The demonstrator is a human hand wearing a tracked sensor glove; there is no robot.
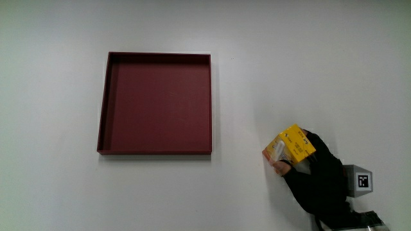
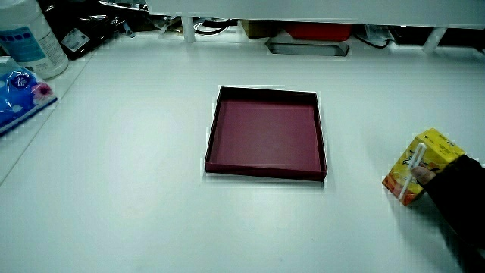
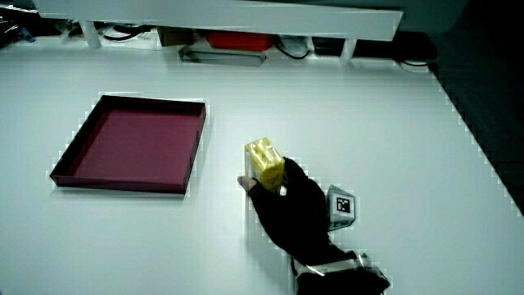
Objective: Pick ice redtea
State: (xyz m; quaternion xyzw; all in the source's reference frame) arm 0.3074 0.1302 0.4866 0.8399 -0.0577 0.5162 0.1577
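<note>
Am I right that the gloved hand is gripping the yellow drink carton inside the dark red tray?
Not quite. The hand is gripping the yellow drink carton, but on the bare table beside the dark red tray, not inside it. The main view shows the tray with nothing in it.

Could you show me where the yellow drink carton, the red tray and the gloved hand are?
drink carton (image 1: 297,142), main view, on its yellow top face.
red tray (image 2: 265,129), a side view, on its bare floor.
hand (image 3: 296,205), a side view, on the glove's back.
</note>
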